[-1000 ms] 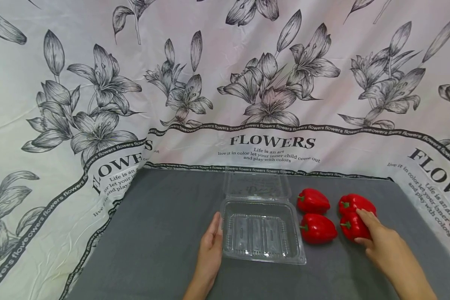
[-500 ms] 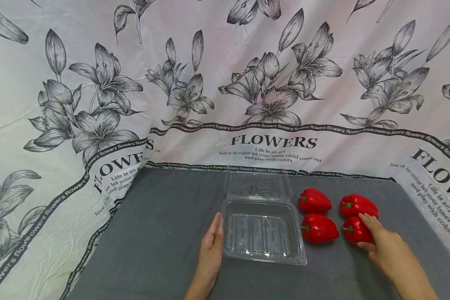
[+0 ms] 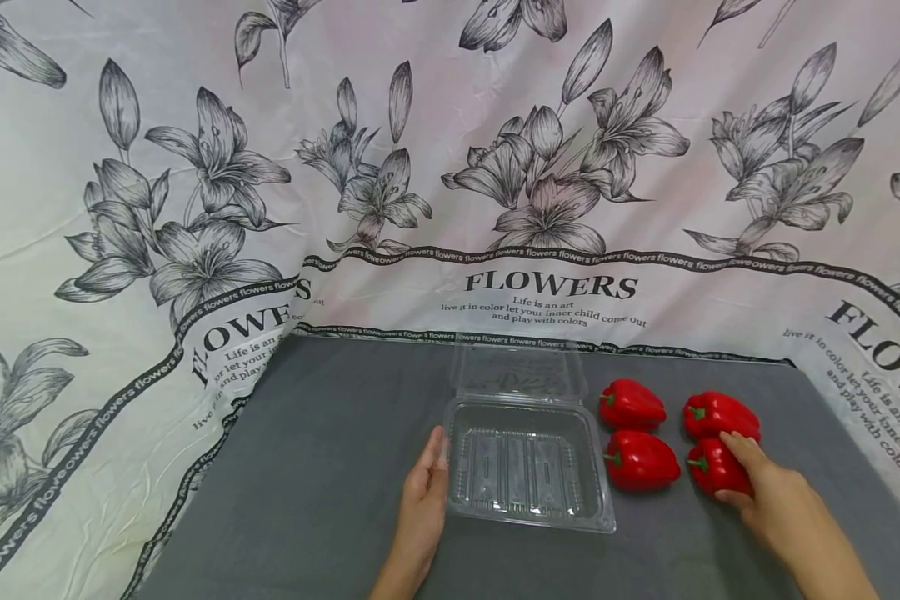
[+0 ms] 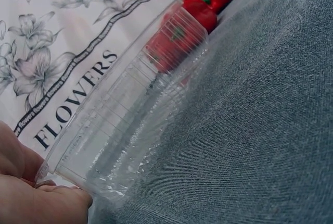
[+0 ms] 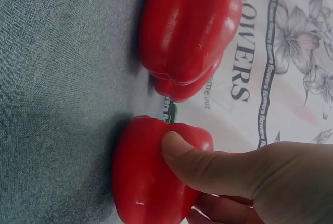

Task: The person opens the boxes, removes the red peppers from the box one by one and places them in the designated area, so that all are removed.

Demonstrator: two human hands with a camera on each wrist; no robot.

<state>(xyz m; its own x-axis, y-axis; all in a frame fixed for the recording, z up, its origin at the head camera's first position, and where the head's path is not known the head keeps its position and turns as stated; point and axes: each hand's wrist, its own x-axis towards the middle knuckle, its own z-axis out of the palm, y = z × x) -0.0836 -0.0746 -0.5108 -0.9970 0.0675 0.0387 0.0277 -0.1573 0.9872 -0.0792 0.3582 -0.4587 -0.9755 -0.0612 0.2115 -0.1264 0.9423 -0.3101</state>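
Observation:
A clear plastic clamshell container (image 3: 528, 467) sits on the grey cloth with its lid (image 3: 519, 373) folded back toward the wall. My left hand (image 3: 422, 504) is at its left side; in the left wrist view the thumb and fingers pinch the container's corner rim. Farther right, my right hand (image 3: 776, 496) grips the near right red bell pepper (image 3: 716, 468). Its thumb lies across the pepper in the right wrist view, and the other fingers are partly hidden behind it. Another red bell pepper (image 3: 722, 414) lies just behind the gripped one.
Two more red bell peppers, a rear one (image 3: 633, 404) and a front one (image 3: 642, 461), lie between the container and my right hand. Grey cloth (image 3: 307, 467) covers the table. A white flower-printed curtain (image 3: 390, 292) rises along the back and sides.
My right hand has shifted slightly down on the near right bell pepper, whose front is more exposed now. The left hand stays at the container. The whole view has drifted a little.

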